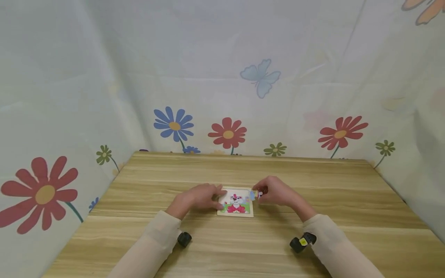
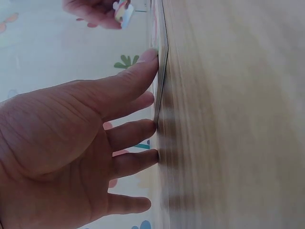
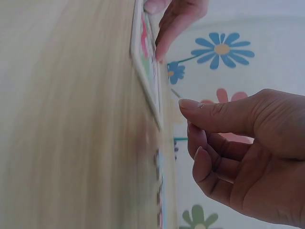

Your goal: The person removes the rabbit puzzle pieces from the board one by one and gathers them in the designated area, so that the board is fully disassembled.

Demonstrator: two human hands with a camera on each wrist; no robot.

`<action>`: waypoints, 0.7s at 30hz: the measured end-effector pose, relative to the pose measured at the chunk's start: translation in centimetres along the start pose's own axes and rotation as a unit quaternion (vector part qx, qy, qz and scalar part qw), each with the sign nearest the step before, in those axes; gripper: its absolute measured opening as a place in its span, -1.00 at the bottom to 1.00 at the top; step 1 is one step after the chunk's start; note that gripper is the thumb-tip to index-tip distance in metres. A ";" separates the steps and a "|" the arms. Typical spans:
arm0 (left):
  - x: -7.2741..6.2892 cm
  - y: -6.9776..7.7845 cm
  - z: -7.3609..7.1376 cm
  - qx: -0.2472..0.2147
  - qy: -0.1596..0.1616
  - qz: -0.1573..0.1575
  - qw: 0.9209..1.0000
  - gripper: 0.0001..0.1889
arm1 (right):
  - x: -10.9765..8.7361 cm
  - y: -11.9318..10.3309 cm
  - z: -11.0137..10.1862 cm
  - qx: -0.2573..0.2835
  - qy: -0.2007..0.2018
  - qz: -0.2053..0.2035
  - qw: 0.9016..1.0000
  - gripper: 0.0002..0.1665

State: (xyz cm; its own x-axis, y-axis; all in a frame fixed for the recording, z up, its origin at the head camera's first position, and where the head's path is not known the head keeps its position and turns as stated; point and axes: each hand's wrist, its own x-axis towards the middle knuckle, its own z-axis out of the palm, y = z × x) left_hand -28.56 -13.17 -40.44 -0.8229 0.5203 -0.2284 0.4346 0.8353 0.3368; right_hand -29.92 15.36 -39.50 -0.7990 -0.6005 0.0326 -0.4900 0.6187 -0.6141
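Head view: one shallow picture board (image 1: 235, 215), pale-rimmed, flat on a wood-grain table (image 1: 236, 247) between two bare hands; its picture, a white-faced animal in red (image 1: 236, 207), lies towards the near part, with a pale stretch above. One left hand (image 1: 204, 196), at the board's left side, fingers extended and clenched on nothing; in the left wrist view its thumb (image 2: 136, 74) rests on the board's edge while other fingertips reach down near the table surface, presumably to keep so light a board from sliding. One right hand (image 1: 278, 193), at the board's right side, grasping a small puzzle piece (image 1: 253, 194) between thumb and fingertips; the left wrist view shows the piece raised off the table, held by one end, probably so that its printed face and far edge stay uncovered. One group of low coloured items (image 3: 162, 191), right wrist view, on the table near the right hand, edge-on and too blurred to identify. One floral backdrop (image 1: 194, 58), hung behind the table
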 end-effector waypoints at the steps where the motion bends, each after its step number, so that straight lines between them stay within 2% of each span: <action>1: 0.0 0.0 0.0 0.002 0.000 -0.001 1.000 -0.34 | -0.2 0.3 -0.1 0.000 -0.003 -0.001 1.000 -0.64; 9: 0.0 -0.3 0.3 -0.001 0.000 -0.007 1.000 -0.34 | -1.3 1.6 -0.1 0.002 -0.024 0.010 1.000 -0.70; 21: 0.0 -0.2 0.2 -0.008 0.005 -0.004 1.000 -0.33 | -1.7 1.9 -0.1 -0.017 -0.039 0.059 0.997 -0.69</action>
State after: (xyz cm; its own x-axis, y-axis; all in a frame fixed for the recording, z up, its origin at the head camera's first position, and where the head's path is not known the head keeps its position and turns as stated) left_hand -28.51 -13.28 -40.70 -0.8303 0.5110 -0.2225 0.4214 0.8368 0.3494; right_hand -29.53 17.56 -40.64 -0.8232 -0.5587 -0.1013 -0.4060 0.7039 -0.5828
